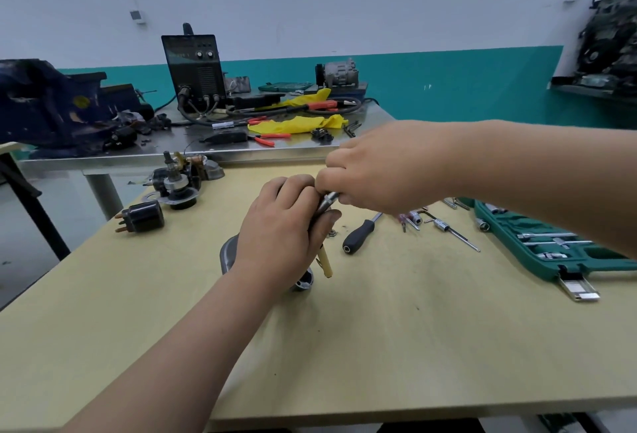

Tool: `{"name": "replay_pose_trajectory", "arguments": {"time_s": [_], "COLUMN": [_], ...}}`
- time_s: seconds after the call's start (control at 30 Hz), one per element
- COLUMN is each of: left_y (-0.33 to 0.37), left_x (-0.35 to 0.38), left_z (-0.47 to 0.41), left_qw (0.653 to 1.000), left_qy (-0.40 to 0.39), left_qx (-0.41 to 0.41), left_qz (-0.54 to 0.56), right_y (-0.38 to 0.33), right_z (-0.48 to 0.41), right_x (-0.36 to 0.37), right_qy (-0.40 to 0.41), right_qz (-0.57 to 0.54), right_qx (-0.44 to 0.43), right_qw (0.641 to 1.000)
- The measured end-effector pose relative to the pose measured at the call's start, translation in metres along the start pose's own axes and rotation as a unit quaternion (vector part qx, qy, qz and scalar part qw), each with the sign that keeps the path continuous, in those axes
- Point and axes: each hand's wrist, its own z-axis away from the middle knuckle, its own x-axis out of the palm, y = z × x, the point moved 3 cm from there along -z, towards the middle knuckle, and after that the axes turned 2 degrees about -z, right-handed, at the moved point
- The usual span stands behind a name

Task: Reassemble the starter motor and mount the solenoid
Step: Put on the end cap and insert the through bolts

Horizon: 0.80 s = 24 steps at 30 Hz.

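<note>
The grey and black metal starter motor body (228, 255) stands near the middle of the pale yellow wooden surface (396, 336), mostly hidden under the left hand (282, 229). That hand's fingers (296, 191) curl over the top of the body and the thumb wraps its right side, so they grasp it all round. Only the rounded grey flank on the left and the dark lower end show below the palm. A yellow-sleeved lead (325, 262) sticks out from under the thumb, slanting down to the right.

The right hand (382, 170) reaches in from the right, above and just beside the left. Its fingers (332, 176) are clenched on a short silvery metal tool (329, 199), which sits at the top of the body and touches the left fingertips.

Well apart to the left, the black cylindrical solenoid (143, 217) with copper terminals lies on its side. Behind it is a dark motor assembly with a steel shaft (179, 181). A black-handled screwdriver (358, 236) lies just right of the hands, with loose sockets and bits beyond it. An open green socket case (551, 250) rests at the right edge.
</note>
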Motion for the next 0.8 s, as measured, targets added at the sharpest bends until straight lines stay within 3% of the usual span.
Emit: {"name": "replay_pose_trajectory", "arguments": {"time_s": [0.13,0.2,0.3,0.33,0.37,0.47,0.53,0.6,0.67,0.7,0.73,0.8], "left_y": [0.002,0.002,0.0,-0.001,-0.001,-0.003,-0.004,-0.004,-0.003,-0.002,-0.002,-0.002], "left_x": [-0.001,-0.001,-0.001,-0.001,-0.002,-0.003,-0.004,-0.005,-0.005,-0.005,-0.005,-0.006], "left_z": [0.002,0.001,-0.001,-0.001,-0.001,0.001,0.002,0.001,0.001,0.001,0.001,0.0], "left_qw": [1.0,1.0,1.0,0.999,0.999,0.999,0.999,0.999,0.999,0.999,0.998,0.999], "left_qy": [0.007,0.001,-0.001,0.002,0.004,0.003,0.0,0.002,0.001,-0.003,-0.005,-0.008], "left_qx": [0.011,0.015,0.025,0.028,0.03,0.036,0.037,0.031,0.019,0.009,0.001,0.0], "left_qz": [-0.001,0.003,0.013,0.018,0.026,0.037,0.039,0.043,0.048,0.054,0.058,0.053], "right_y": [0.0,-0.003,-0.003,-0.002,0.0,0.0,0.0,0.001,-0.003,-0.005,-0.008,-0.012], "right_z": [0.002,0.001,-0.003,-0.004,-0.004,0.003,0.003,0.0,-0.005,-0.007,-0.005,0.0], "right_x": [0.006,0.009,0.013,0.011,0.008,0.001,0.003,0.003,0.005,0.009,0.013,0.018], "right_qy": [0.017,0.032,-0.02,-0.024,-0.015,0.029,0.044,0.056,0.08,0.074,0.038,-0.03], "right_qz": [-0.235,-0.337,-0.485,-0.468,-0.4,-0.131,-0.018,-0.111,-0.275,-0.358,-0.436,-0.599], "right_qx": [0.104,0.186,0.281,0.265,0.221,0.066,-0.014,0.037,0.134,0.194,0.254,0.329], "right_qw": [0.966,0.922,0.828,0.843,0.889,0.989,0.999,0.992,0.949,0.911,0.863,0.729]}}
